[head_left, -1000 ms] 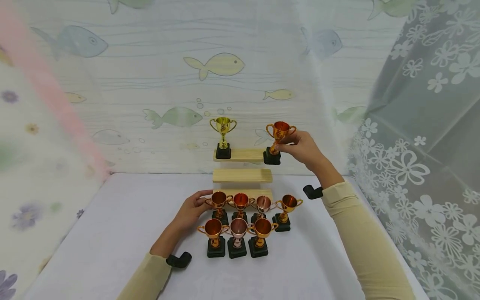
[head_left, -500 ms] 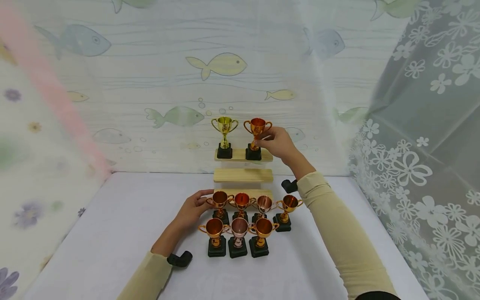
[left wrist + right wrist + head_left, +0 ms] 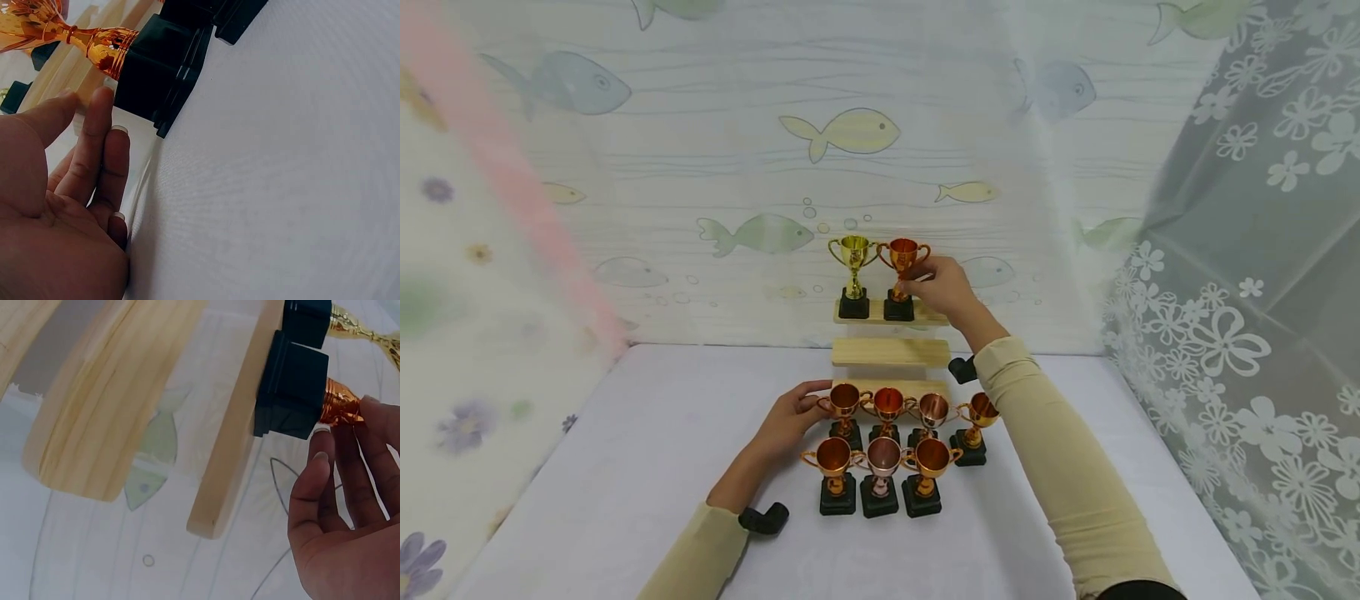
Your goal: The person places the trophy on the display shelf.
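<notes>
My right hand pinches the stem of a copper-orange trophy cup. The cup's black base sits upright on the top step of a wooden stepped stand. Close on its left, on that same step, stands a gold trophy cup. Lower down, my left hand has thumb and fingertips at the left end of the stand's lowest step, pinching its edge. An orange-gold cup stands right beside these fingertips.
Several more trophies stand in two rows before the stand, among them a red-lined cup, a rose-coloured cup and a right-hand gold cup. The bare middle step lies between. A fish-print curtain hangs behind the white table.
My right hand has carried the copper-orange trophy leftward from the top step's right end to beside the gold one. My left hand has stayed at the lowest step.
</notes>
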A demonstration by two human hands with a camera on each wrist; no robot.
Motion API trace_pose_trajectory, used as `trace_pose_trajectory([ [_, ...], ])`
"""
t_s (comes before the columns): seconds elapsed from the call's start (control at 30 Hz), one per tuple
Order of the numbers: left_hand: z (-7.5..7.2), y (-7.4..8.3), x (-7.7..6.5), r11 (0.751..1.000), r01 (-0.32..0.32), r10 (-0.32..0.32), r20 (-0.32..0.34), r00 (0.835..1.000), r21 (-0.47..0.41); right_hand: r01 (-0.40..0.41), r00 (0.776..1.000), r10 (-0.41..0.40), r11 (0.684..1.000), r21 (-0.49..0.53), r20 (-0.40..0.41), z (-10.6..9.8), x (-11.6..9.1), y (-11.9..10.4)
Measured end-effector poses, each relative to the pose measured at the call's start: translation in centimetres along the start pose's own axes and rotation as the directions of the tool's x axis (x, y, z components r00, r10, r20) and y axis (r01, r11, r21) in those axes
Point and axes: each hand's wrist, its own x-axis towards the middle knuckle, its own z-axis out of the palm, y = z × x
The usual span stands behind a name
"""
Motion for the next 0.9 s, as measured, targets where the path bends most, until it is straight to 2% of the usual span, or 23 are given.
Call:
trace_pose_trajectory([
  [0.47,-0.1,0.3,0.0,1.000,0.006,-0.006,-0.002,1.000,-0.009,0.044,0.999,-0.044,0.999,-0.005,-0.026,0.7,0.2,0.3],
  [0.6,0.0,0.4,0.0,1.000,0.013,-0.013,-0.003,1.000,-0.008,0.073,0.997,-0.074,0.997,-0.025,-0.015,0.3,-0.2,0.7],
  [0.77,0.1,0.4,0.0,1.000,0.023,-0.023,-0.014,1.000,0.001,0.073,0.997,-0.072,0.997,-0.036,0.030,-0.8,-1.2,1.0],
  [0.9,0.1,0.2,0.0,1.000,0.008,-0.008,-0.013,1.000,-0.002,0.078,0.995,-0.075,0.996,-0.043,0.063,-2.0,-2.3,1.2],
])
